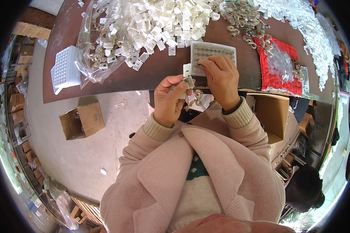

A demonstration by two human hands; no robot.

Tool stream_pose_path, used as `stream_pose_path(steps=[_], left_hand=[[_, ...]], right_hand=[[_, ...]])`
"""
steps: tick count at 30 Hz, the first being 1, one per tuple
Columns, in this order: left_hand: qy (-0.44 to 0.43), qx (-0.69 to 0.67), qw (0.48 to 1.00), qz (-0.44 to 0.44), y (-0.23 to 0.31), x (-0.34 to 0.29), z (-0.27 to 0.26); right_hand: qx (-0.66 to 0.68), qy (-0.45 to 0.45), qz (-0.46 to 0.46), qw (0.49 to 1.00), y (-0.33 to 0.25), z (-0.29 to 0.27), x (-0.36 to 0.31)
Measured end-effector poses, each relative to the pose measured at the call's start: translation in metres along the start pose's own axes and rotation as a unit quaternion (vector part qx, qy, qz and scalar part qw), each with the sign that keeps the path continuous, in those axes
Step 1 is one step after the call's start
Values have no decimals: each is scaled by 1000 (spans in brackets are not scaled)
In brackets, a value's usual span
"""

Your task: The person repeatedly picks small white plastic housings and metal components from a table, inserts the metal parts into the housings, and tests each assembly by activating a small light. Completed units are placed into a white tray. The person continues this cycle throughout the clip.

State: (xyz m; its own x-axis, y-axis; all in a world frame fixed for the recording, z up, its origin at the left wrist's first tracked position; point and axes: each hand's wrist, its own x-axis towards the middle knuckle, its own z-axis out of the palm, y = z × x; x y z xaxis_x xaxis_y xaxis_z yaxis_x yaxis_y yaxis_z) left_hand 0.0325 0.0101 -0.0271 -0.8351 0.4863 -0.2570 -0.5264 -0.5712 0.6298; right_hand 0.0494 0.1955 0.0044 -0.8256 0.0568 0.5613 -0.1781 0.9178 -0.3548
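My left hand [169,98] is closed on a small white plastic case [188,81] just past the table's front edge. Its lid [187,70] stands up, and the inside faces me. A coil of thin pale wire [198,96] hangs beside that hand, seemingly joined to the case. My right hand [223,79] is over a white plastic tray [194,47] with rows of small round grey pieces, like button cells. Its thumb and forefinger pinch together at the tray's left part; whatever lies between them is too small or hidden to make out.
White cases [167,21] lie heaped at the back, with coiled wires [243,17] to their right. A stack of white trays [67,68] stands left. Right lies a red cloth [276,81] with clear plastic pieces. Cardboard boxes [91,118] are below the table.
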Motion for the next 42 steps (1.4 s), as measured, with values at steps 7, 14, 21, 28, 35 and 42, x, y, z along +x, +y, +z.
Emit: stream_pose_path(steps=[7, 14, 21, 28, 35, 42], left_hand=[[1, -8, 1000, 12, 1, -2, 4], [-9, -60, 998, -14, 3, -8, 4], [-7, -81, 996, -27, 5, -8, 4], [-11, -114, 990, -81, 6, -11, 7], [-75, -159, 979, -100, 7, -12, 9], [-62, -191, 974, -110, 11, -18, 15]], right_hand=[[172, 22, 8, 985, -32, -16, -4], [259, -81, 78, 959, -38, -25, -5], [203, -6, -41, 978, -42, -28, -12], [407, -39, 243, 880, -45, -27, -11], [490, 3, 147, 859, -41, -19, -11], [448, -28, 13, 893, -35, -26, -10]])
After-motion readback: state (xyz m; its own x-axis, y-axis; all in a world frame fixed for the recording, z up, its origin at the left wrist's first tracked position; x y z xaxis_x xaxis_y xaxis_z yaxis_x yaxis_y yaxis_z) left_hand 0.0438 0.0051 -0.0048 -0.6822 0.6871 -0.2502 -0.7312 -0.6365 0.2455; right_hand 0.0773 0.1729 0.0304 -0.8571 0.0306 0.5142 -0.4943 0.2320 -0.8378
